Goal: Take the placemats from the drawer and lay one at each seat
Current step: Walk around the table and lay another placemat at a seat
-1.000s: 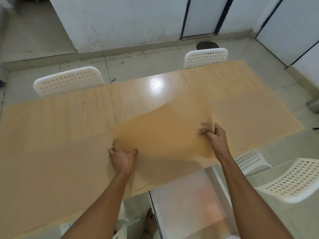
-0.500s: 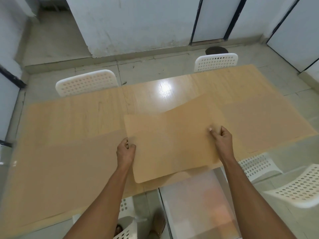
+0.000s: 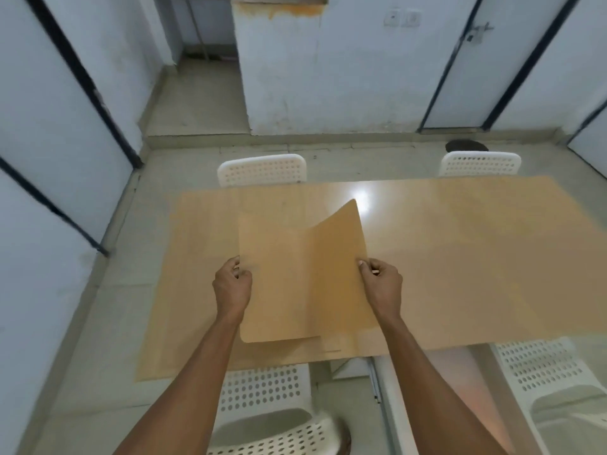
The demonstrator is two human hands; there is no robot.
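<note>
A tan placemat is held up above the near edge of the light wooden table. It bends along its middle, with the right half raised. My left hand pinches its left edge. My right hand pinches its right edge. Other mats of the same tan colour seem to lie flat on the table, one at the near right and one at the near left; their outlines are faint. The drawer is not in view.
White perforated chairs stand at the far side and at the near side. A white table frame shows under the near edge. White walls and dark-framed doors surround the floor.
The view has tilted up and shifted left. Both hands have lifted the mat off the table and moved it left, and it now folds more sharply.
</note>
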